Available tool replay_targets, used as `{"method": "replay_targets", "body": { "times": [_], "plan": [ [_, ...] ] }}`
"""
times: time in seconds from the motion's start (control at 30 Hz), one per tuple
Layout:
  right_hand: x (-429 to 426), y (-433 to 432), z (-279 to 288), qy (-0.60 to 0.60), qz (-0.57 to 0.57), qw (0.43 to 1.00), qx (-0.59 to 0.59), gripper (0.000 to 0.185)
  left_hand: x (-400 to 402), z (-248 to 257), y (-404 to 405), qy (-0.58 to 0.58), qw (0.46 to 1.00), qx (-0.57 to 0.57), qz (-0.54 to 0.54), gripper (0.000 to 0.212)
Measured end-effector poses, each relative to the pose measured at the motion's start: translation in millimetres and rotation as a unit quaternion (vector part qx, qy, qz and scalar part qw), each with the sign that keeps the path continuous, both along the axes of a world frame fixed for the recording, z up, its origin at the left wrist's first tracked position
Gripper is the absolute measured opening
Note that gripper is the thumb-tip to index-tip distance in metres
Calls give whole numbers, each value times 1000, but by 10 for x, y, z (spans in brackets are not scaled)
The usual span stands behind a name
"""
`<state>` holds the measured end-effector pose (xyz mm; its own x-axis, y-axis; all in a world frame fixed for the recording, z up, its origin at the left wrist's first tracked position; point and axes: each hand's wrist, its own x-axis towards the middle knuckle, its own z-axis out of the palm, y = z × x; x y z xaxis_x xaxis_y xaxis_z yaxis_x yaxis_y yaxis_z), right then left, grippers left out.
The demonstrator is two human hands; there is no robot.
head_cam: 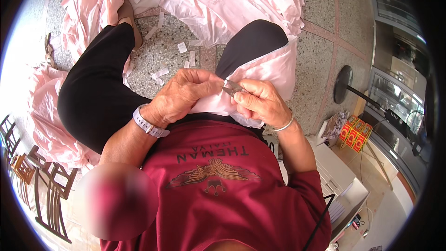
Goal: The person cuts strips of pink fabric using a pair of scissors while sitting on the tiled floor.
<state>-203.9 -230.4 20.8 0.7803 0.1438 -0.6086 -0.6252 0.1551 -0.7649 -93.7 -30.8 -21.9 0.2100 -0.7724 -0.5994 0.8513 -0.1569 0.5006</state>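
My right hand (261,101) grips a small pair of metal thread snips (230,90), with the blades pointing toward my left fingertips. Between the thumb and forefinger of my left hand (184,92), the edge of a light pink fabric piece (278,71) is pinched right at the snips' tips. This fabric lies across my lap and over my right knee, and a whitish seam runs along its upper edge. Whether the blades are closed on a thread is too small to tell. Part of the cloth is hidden beneath both hands.
More pink fabric (223,3) spreads over the terrazzo floor (313,52) ahead, and another heap (48,118) lies at left. Small white scraps (182,47) are scattered between my feet. At right stand a round black stand base (343,84) and a white cabinet (331,164); wooden chairs (52,202) are at lower left.
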Motion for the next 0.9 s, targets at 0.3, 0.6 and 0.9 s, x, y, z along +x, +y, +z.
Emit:
{"method": "replay_targets", "body": {
  "times": [0.3, 0.6, 0.9],
  "plan": [
    [-112, -218, 96, -122, -23, 983, 138, 15, 27, 70, -28, -66, 997, 38, -19, 19],
    [202, 245, 248, -163, -5, 937, -309, 24, 72, 10, 6, 34, 999, 26, 10, 16],
    [249, 348, 42, -300, 35, 878, -373, 19, 55, -80, 45, -34, 999, 12, -16, 22]
  ]
}}
